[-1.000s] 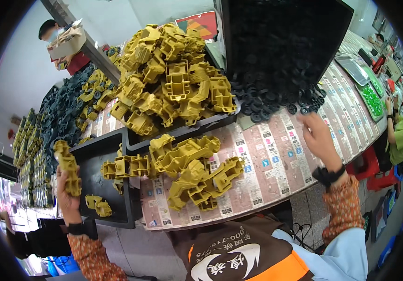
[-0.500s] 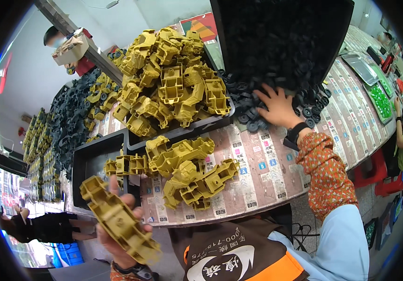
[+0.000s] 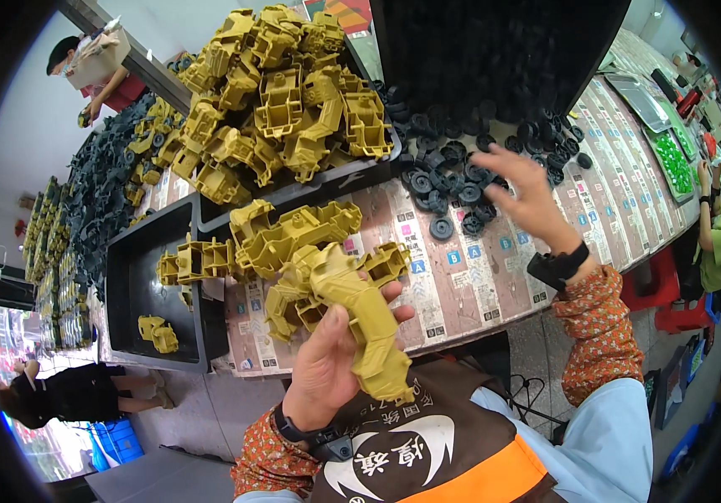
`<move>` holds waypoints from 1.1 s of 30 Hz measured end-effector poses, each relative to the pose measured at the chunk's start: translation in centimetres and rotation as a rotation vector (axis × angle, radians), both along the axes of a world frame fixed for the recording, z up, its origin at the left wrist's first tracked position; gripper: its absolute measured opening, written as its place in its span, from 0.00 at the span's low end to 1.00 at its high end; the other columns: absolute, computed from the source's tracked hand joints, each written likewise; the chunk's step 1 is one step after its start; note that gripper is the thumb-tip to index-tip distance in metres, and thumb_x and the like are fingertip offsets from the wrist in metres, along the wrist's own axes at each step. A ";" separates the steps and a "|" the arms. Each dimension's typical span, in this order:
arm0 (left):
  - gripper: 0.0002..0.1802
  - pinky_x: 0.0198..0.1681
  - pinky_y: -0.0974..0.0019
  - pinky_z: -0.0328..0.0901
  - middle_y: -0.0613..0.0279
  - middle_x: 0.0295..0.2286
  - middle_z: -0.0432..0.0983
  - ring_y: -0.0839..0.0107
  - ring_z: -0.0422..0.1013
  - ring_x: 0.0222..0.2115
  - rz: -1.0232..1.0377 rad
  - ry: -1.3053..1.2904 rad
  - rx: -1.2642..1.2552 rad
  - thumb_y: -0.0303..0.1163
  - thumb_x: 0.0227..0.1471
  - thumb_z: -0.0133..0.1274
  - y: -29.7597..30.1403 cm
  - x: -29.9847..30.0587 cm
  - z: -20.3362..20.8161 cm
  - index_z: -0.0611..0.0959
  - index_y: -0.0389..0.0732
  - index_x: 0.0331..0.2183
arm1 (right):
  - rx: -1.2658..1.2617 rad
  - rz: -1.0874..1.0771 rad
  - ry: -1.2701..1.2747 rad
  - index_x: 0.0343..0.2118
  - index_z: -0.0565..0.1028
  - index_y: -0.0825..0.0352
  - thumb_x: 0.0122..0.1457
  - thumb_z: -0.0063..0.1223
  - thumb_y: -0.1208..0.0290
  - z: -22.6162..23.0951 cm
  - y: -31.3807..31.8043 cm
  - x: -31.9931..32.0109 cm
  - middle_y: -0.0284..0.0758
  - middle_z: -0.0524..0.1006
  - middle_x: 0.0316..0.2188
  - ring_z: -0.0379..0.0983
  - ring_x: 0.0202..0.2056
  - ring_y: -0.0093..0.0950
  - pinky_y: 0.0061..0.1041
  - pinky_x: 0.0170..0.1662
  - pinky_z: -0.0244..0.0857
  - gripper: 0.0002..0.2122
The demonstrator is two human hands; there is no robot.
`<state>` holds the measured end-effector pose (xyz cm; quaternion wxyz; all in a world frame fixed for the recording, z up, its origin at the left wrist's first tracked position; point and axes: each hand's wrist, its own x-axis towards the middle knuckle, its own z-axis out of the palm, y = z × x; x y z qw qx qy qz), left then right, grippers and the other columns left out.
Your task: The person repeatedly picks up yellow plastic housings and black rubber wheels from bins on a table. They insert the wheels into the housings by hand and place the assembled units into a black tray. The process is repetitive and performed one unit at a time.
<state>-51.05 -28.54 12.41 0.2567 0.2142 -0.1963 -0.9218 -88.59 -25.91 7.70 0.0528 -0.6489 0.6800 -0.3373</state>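
My left hand (image 3: 325, 369) is closed around a yellow plastic toy vehicle body (image 3: 365, 331), held above the table's near edge in front of my apron. My right hand (image 3: 530, 197) hovers just right of a loose heap of small black toy wheels (image 3: 440, 184). Its fingers are apart and slightly blurred, with no wheel visible in them. Behind the heap stands a large black bin (image 3: 482, 59), its dark inside hard to make out. Several more yellow vehicle bodies (image 3: 310, 230) lie on the table, partly hidden behind the held one.
A black tray (image 3: 293, 191) is piled high with yellow bodies. A shallower black tray (image 3: 130, 298) at the left holds a small yellow piece (image 3: 158, 334). Dark parts (image 3: 96, 168) are heaped farther left. Other people work at the far left and right. Red stools (image 3: 683, 314) stand at the right.
My left hand has brought the yellow body rightward, in front of me, and turned it. My right hand has lifted off the wheels and drawn back right. The view has shifted slightly.
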 end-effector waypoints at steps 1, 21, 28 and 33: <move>0.35 0.55 0.46 0.70 0.45 0.62 0.64 0.48 0.67 0.57 0.008 0.016 0.032 0.47 0.64 0.56 -0.1 -0.1 -0.1 0.65 0.44 0.65 | -0.102 -0.035 -0.069 0.51 0.80 0.60 0.55 0.60 0.77 -0.2 0.5 -1.4 0.38 0.81 0.52 0.73 0.58 0.38 0.39 0.59 0.65 0.19; 0.24 0.34 0.65 0.63 0.54 0.44 0.75 0.70 0.67 0.33 0.135 -0.222 -0.109 0.46 0.67 0.49 0.1 1.5 0.2 0.73 0.41 0.56 | 0.160 -1.123 0.313 0.58 0.76 0.63 0.65 0.51 0.60 -11.8 20.4 -17.0 0.55 0.70 0.60 0.61 0.64 0.53 0.51 0.65 0.54 0.21; 0.29 0.51 0.38 0.75 0.49 0.48 0.77 0.54 0.75 0.51 0.044 -0.337 -0.119 0.45 0.65 0.51 -0.2 0.9 0.7 0.72 0.36 0.59 | -0.056 -0.524 -0.787 0.60 0.75 0.67 0.66 0.50 0.72 -4.4 16.8 -6.8 0.45 0.73 0.61 0.66 0.63 0.35 0.32 0.68 0.54 0.19; 0.36 0.51 0.30 0.73 0.42 0.59 0.67 0.40 0.65 0.61 -0.011 -0.128 -0.062 0.40 0.61 0.56 0.3 -0.6 0.6 0.64 0.36 0.64 | 0.208 -0.456 -0.548 0.64 0.71 0.65 0.66 0.51 0.74 -2.1 17.1 -6.4 0.38 0.74 0.60 0.67 0.62 0.29 0.27 0.66 0.56 0.23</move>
